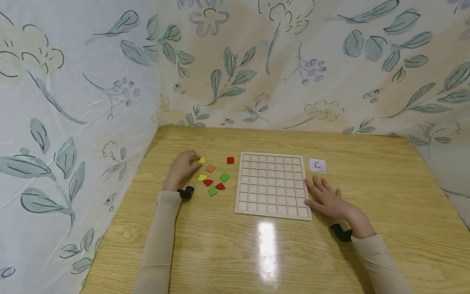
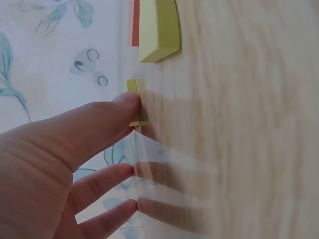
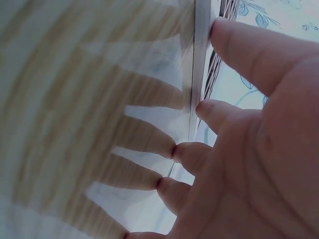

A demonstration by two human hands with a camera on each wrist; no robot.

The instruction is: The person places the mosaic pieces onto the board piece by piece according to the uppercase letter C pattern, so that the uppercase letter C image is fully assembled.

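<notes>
At the left of the table my left hand pinches a small yellow tile at the tabletop. In the left wrist view the thumb covers part of this tile, and the other fingertips touch the wood. Loose tiles lie just beside that hand: an orange square, a yellow quarter-round, red quarter-rounds and green squares. My right hand rests with spread fingers against the right edge of a pale wooden grid board. Thumb and index finger touch that edge.
A red square tile lies between the loose tiles and the board. Beyond my right hand is a small printed pattern card. Floral fabric hangs behind the wooden table and along its left side.
</notes>
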